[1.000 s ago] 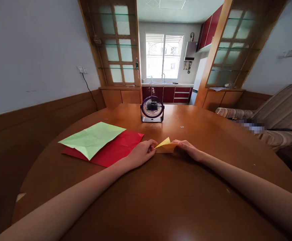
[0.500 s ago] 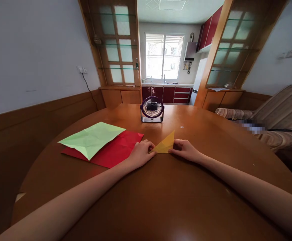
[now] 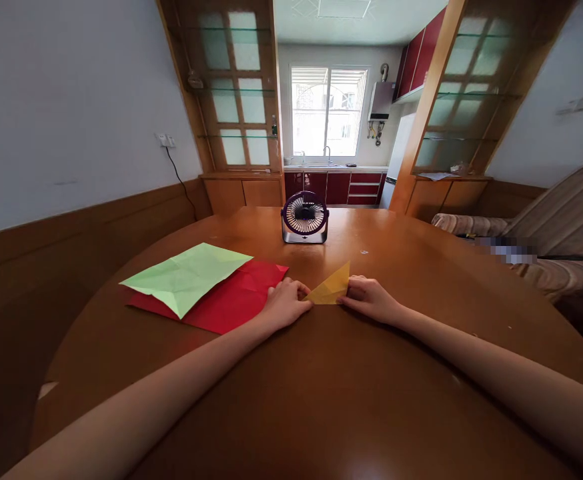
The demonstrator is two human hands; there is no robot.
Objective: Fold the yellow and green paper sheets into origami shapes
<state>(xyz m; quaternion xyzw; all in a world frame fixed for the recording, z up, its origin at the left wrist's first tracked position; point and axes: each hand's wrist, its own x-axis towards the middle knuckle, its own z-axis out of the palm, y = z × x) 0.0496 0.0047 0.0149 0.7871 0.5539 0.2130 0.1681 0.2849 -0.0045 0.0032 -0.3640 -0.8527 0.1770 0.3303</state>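
Observation:
A yellow sheet of paper (image 3: pixel 332 288), folded into a triangle, is held between my two hands just above or on the table. My left hand (image 3: pixel 287 301) pinches its left corner between thumb and fingers. At its right edge, my right hand (image 3: pixel 370 298) grips the paper with the thumb in front and the fingers behind. Left of my hands lies a creased light green sheet of paper (image 3: pixel 191 270), on top of a red sheet of paper (image 3: pixel 231 303). My left wrist is close to the red sheet's right side.
A small purple desk fan (image 3: pixel 305 217) stands on the round wooden table (image 3: pixel 331 393), beyond the yellow paper. A tiny white scrap (image 3: pixel 364 252) lies right of the fan. A striped sofa (image 3: pixel 561 227) stands right of the table, and a wall (image 3: pixel 96 120) rises at the left.
The view has shifted very slightly. Both hands keep their hold on the yellow paper, with hardly any movement.

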